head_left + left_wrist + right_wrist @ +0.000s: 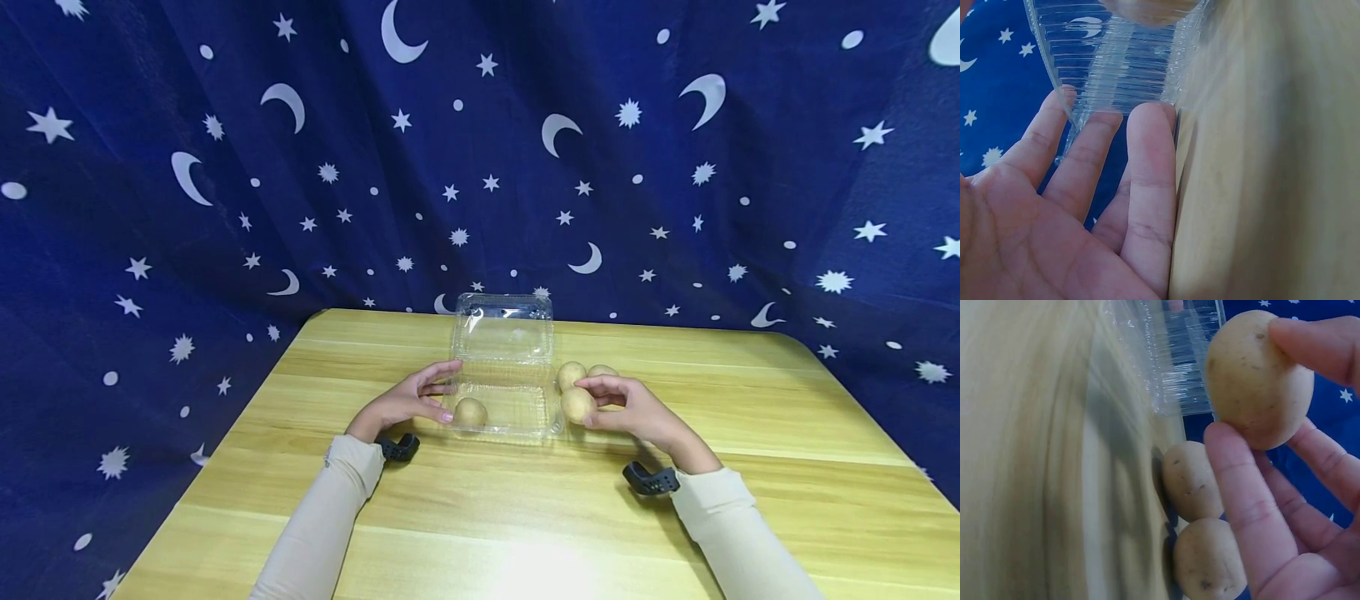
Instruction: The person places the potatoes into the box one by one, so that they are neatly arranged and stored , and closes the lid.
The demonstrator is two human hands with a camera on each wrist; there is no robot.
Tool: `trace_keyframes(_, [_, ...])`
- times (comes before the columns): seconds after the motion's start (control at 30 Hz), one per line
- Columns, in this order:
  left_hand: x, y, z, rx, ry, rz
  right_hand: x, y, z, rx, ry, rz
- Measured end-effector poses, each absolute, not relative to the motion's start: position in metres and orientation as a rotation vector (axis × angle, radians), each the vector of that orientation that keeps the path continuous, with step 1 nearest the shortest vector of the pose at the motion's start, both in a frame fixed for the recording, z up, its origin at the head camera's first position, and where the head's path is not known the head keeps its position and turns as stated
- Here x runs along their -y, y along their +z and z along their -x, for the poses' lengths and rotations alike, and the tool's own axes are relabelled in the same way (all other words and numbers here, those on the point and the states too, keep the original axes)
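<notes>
A clear plastic clamshell box [517, 408] stands on the table with its lid [502, 329] raised at the back. One potato [470, 412] lies inside, at the left front. My left hand [411, 398] touches the box's left side with fairly straight fingers; in the left wrist view the fingertips [1150, 125] rest against the ribbed wall. My right hand [633, 410] pinches another potato [1260, 381] between thumb and fingers, just right of the box and raised off the table. Below it, two more potatoes [1192, 481] sit on the table, partly behind the hand in the head view.
The pale wooden table [465, 508] carries the box and potatoes. Behind it hangs a dark blue curtain [495, 150] with white moons and stars. Black wristbands [649, 480] are on both wrists.
</notes>
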State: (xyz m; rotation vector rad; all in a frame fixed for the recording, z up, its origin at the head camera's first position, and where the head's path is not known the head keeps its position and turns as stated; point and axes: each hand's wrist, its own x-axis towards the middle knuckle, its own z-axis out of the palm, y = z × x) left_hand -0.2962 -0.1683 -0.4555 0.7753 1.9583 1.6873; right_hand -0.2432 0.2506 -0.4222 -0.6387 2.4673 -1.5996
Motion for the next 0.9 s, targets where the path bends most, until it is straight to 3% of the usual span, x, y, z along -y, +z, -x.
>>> trace_keyframes(0.9, [0.169,-0.458,0.298,-1.977,1.69,-0.762,-0.213,-0.426,0.245,-2.407,-1.856,0.666])
